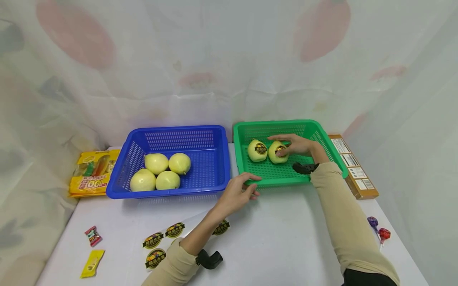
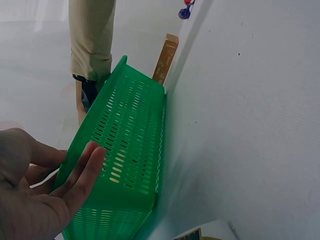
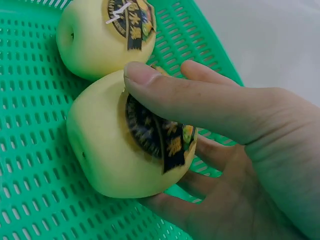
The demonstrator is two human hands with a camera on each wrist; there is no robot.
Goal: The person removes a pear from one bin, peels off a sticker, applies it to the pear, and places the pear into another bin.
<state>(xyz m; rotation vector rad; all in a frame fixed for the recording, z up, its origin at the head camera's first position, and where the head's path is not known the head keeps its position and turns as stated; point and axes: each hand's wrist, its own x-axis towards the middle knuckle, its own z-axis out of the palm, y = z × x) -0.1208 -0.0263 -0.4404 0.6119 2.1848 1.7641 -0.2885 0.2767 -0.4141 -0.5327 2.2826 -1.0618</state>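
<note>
Inside the green basket (image 1: 282, 182), my right hand (image 1: 298, 145) holds a pale yellow-green apple (image 3: 100, 145) with a black-and-gold sticker. The thumb lies over the sticker and the other fingers reach round the far side. A second stickered apple (image 1: 257, 151) sits just left of it. My left hand (image 1: 237, 193) grips the basket's front left corner, its fingers on both sides of the rim (image 2: 75, 145). Below the left forearm, a sheet of round black-and-gold stickers (image 1: 175, 230) lies on the table, partly hidden by the arm.
To the left stands a blue basket (image 1: 204, 192) with several apples (image 1: 156, 163) bearing no visible stickers. A yellow snack bag (image 1: 91, 174) lies beyond it. A brown box (image 1: 367, 192) sits right of the green basket, near two lollipops (image 1: 384, 234). Red (image 1: 93, 236) and yellow (image 1: 92, 263) sweets lie front left.
</note>
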